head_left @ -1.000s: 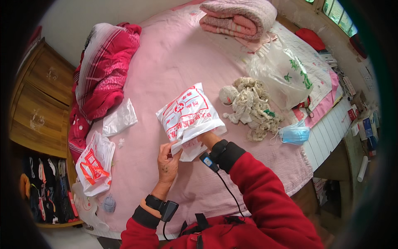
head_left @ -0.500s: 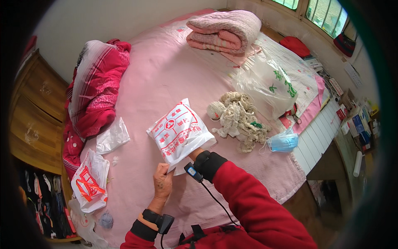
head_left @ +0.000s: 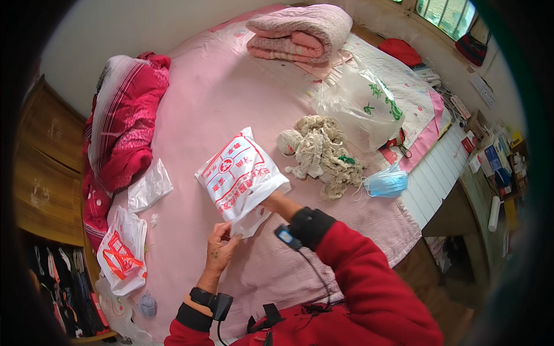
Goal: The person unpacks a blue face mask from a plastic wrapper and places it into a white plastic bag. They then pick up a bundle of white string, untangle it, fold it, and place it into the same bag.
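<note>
A white plastic bag with red print is lifted over the pink bedspread. My right hand reaches inside the bag's mouth and is mostly hidden by it; only the wrist shows. My left hand pinches the bag's lower edge between thumb and fingers. Both forearms wear red sleeves with wrist devices. Just right of the bag lies a tangled heap of cream yarn with a small ball at its left.
A blue face mask lies by the bed's right edge. A clear bag with green print and a folded pink quilt lie farther back. Red bedding and more plastic bags are at left. A wooden cabinet stands far left.
The bag stays lifted in both hands while my right hand has slid deeper into it. The view has shifted, so the bed's contents sit a little lower and farther left.
</note>
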`<action>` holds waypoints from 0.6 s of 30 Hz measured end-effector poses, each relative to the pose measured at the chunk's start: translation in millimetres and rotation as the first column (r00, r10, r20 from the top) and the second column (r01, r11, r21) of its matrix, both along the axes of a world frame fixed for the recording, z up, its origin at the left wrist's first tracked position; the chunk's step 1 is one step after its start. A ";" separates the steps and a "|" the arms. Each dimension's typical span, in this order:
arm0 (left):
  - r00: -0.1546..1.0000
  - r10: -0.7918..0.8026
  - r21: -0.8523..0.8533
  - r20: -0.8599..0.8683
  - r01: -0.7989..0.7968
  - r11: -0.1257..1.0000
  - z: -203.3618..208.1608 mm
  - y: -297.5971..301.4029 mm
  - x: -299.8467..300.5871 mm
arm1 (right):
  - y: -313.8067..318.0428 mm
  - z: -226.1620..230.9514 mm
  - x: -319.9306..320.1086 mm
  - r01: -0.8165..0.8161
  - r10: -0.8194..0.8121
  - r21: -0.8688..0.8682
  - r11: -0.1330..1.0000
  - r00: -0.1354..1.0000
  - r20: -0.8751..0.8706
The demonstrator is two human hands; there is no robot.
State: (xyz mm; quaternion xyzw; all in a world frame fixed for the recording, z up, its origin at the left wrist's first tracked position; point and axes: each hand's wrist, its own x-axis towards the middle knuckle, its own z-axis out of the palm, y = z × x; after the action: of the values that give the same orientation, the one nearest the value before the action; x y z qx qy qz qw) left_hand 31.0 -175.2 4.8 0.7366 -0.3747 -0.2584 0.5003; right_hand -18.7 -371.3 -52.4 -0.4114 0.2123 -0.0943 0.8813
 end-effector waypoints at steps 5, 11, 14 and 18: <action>0.924 0.224 -0.005 -0.310 -0.237 0.972 0.5 17.5 14.0 | -37.1 42.1 -84.1 -0.195 0.145 -0.284 0.939 0.972 -0.187; 0.570 0.322 0.040 -0.756 -0.451 0.892 -34.4 -10.4 34.7 | -71.6 82.5 -103.1 0.284 -0.341 -0.411 0.866 0.938 -0.071; 0.413 0.142 0.003 -0.900 -0.319 0.948 -56.5 -32.6 33.4 | -66.0 65.2 -78.6 0.246 -0.349 -0.464 0.851 0.925 -0.150; 0.315 0.068 -0.064 -0.947 -0.389 0.919 -70.0 -53.3 28.4 | -61.6 38.3 -50.6 0.089 -0.171 -0.348 0.933 0.962 -0.215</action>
State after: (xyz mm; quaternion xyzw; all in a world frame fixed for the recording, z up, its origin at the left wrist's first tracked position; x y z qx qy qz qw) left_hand 59.4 -228.5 -65.1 0.4242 0.0535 -0.4999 0.7532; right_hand -69.3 -432.8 -14.0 -0.5485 0.3257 -0.1367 0.7579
